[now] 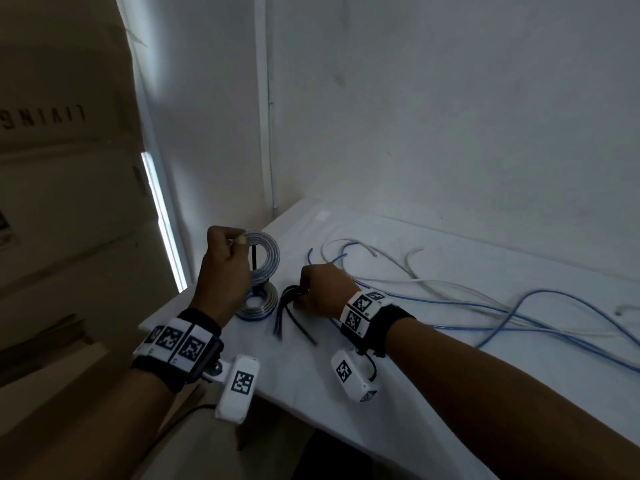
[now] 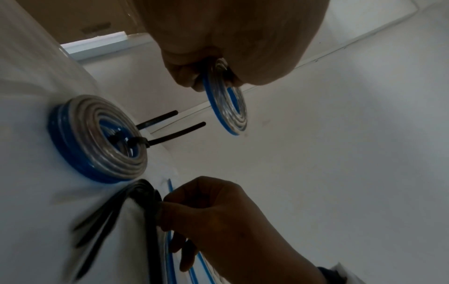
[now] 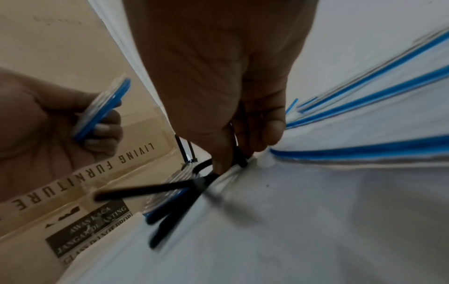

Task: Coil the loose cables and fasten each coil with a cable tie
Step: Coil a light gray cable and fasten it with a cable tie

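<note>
My left hand [image 1: 227, 261] holds a small blue-and-grey cable coil [image 1: 265, 255] upright above the table's left end, fingers curled round its rim [image 2: 226, 100]. Below it a tied coil [image 1: 258, 303] [image 2: 97, 138] lies flat, with black tie tails sticking out. My right hand [image 1: 320, 291] pinches a bundle of black cable ties [image 1: 289, 311] lying on the white table [image 1: 415, 358]; the ties fan out from its fingertips [image 3: 226, 159]. Loose blue and white cables [image 1: 450, 292] trail to the right.
A large cardboard box [image 1: 62, 168] printed with lettering stands left of the table, close to the corner. White walls [image 1: 450, 116] run behind the table. The table's front edge runs diagonally under my forearms.
</note>
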